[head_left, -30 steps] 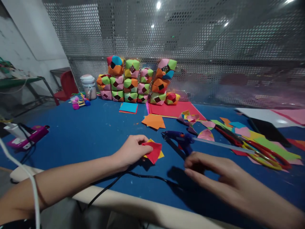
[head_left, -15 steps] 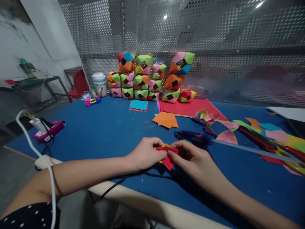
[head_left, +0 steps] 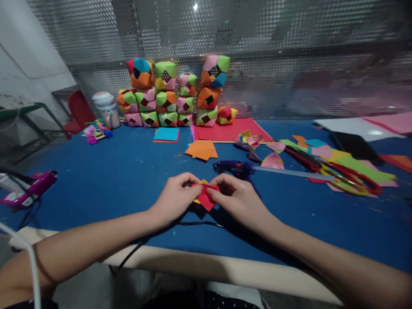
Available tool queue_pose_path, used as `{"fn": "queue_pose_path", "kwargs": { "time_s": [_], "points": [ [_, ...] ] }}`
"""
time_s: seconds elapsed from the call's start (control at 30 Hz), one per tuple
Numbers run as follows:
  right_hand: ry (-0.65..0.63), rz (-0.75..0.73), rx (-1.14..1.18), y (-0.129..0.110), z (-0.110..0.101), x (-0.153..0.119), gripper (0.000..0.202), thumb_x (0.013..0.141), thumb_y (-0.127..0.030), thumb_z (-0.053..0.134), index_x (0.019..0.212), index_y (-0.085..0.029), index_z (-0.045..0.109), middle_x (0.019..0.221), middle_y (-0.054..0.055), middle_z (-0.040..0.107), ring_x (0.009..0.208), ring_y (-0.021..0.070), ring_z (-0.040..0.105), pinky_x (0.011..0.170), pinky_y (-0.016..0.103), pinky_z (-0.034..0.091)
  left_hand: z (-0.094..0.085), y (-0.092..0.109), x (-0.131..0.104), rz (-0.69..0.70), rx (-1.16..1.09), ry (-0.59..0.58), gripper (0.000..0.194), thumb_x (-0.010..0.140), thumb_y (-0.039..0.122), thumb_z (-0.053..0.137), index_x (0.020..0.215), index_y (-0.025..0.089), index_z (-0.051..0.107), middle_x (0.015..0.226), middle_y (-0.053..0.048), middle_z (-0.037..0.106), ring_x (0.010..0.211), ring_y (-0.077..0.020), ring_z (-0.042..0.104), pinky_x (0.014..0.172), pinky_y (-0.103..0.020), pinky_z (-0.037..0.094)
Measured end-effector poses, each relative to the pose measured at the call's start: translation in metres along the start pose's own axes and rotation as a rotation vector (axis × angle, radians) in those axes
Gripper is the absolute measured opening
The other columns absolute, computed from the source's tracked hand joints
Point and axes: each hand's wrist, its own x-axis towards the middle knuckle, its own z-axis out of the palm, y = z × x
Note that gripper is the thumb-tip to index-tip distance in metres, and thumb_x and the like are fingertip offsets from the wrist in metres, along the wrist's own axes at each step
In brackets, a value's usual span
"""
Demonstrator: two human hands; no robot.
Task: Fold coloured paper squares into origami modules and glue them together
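Observation:
Near the front of the blue table, a folded red and yellow paper piece is pinched between both hands. My left hand grips its left side with thumb and fingers. On its right side, my right hand has the thumb pressed on the red face. Just beyond the hands lies a blue glue gun with a long clear glue stick. Orange paper pieces rest behind it, beside a small stack topped with blue paper.
Stacked paper cubes stand at the back beside a bottle. Red-handled scissors, paper scraps and a black phone lie at right. A purple power strip sits at left. A black cable runs near the front edge.
The view has turned to the right, so the table's things appear farther left and more of its right side shows. Both hands still hold the folded paper.

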Motion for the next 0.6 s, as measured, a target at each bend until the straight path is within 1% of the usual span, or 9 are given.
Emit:
{"fn": "queue_pose_path", "kwargs": {
  "time_s": [0.13, 0.27, 0.37, 0.47, 0.6],
  "points": [
    [-0.021, -0.009, 0.021, 0.0010, -0.0001, 0.0011, 0.011, 0.078, -0.026, 0.054, 0.075, -0.015, 0.057, 0.065, 0.000, 0.057, 0.057, 0.0098, 0.049, 0.052, 0.022, 0.040, -0.0006, 0.0012, 0.0026, 0.008, 0.069, 0.006, 0.010, 0.075, 0.022, 0.054, 0.070, 0.015, 0.058, 0.064, 0.001, 0.055, 0.057, -0.0085, 0.048, 0.053, -0.021, 0.037],
    [-0.050, -0.006, 0.097, 0.0005, -0.0004, 0.0004, 0.012, 0.079, -0.027, 0.054, 0.080, -0.016, 0.057, 0.068, 0.000, 0.057, 0.060, 0.0102, 0.051, 0.053, 0.022, 0.042, 0.0003, 0.0006, 0.0038, -0.002, 0.058, 0.001, 0.009, 0.074, 0.019, 0.055, 0.067, 0.015, 0.057, 0.064, 0.001, 0.056, 0.058, -0.0087, 0.049, 0.055, -0.021, 0.038],
    [-0.023, -0.009, 0.136, -0.0011, -0.0011, 0.0005, 0.011, 0.079, -0.026, 0.053, 0.079, -0.016, 0.057, 0.067, -0.001, 0.057, 0.059, 0.0099, 0.050, 0.054, 0.022, 0.042, 0.0013, 0.0021, 0.0033, -0.010, 0.066, -0.010, 0.009, 0.073, 0.018, 0.055, 0.066, 0.015, 0.058, 0.063, 0.002, 0.055, 0.057, -0.0080, 0.047, 0.054, -0.020, 0.036],
    [-0.006, -0.013, 0.124, -0.0024, -0.0020, 0.0010, 0.009, 0.078, -0.024, 0.053, 0.077, -0.015, 0.057, 0.067, -0.001, 0.056, 0.059, 0.0093, 0.049, 0.054, 0.022, 0.041, 0.0019, 0.0045, 0.0023, -0.026, 0.055, -0.010, 0.009, 0.074, 0.018, 0.055, 0.068, 0.014, 0.059, 0.064, 0.002, 0.056, 0.058, -0.0079, 0.047, 0.054, -0.019, 0.036],
    [0.009, -0.009, 0.123, -0.0031, -0.0027, 0.0011, 0.008, 0.077, -0.021, 0.053, 0.078, -0.015, 0.058, 0.068, -0.001, 0.055, 0.060, 0.0091, 0.049, 0.055, 0.022, 0.041, 0.0016, 0.0057, 0.0023, -0.025, -0.001, -0.006, 0.006, 0.073, 0.019, 0.057, 0.075, 0.015, 0.060, 0.067, 0.003, 0.056, 0.060, -0.0080, 0.048, 0.056, -0.019, 0.037]
  ]
}}
